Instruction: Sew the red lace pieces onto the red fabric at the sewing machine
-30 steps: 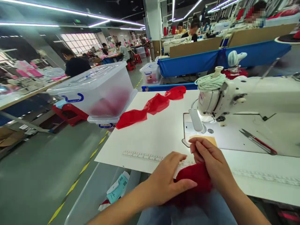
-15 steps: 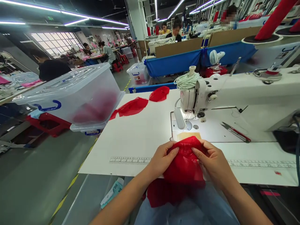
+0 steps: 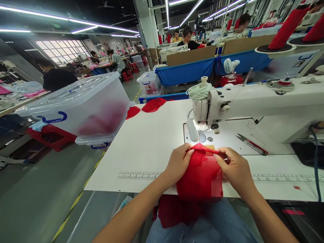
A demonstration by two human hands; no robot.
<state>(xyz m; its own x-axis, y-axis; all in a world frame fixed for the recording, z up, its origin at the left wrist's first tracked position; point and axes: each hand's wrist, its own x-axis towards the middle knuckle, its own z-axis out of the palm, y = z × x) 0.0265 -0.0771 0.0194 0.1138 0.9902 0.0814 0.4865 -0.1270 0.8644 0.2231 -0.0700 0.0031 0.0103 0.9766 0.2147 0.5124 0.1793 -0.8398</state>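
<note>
A piece of sheer red fabric (image 3: pixel 199 179) hangs between my hands at the table's front edge. Its top edge is folded over and stretched taut. My left hand (image 3: pixel 178 162) pinches the upper left corner between thumb and fingers. On the other side, my right hand (image 3: pixel 233 167) grips the upper right corner the same way. More red cloth (image 3: pixel 174 212) lies below on my lap. Just beyond the fabric stands a white sewing machine (image 3: pixel 253 104), its lit needle area close to my hands. Thread snips (image 3: pixel 251 144) with red handles rest on the machine bed.
Red fabric pieces (image 3: pixel 153 105) lie along the table's (image 3: pixel 141 145) far left edge. A ruler scale (image 3: pixel 139 175) runs along the front. Clear plastic bins (image 3: pixel 101 101) stand at the left beside a red stool (image 3: pixel 53 135). Red thread cones (image 3: pixel 287 28) rise at right. Co-workers sit farther back.
The fabric's bunched top has been pulled out into a straight folded edge, and its body hangs flatter. The red pieces at the table's far edge have shifted left and away.
</note>
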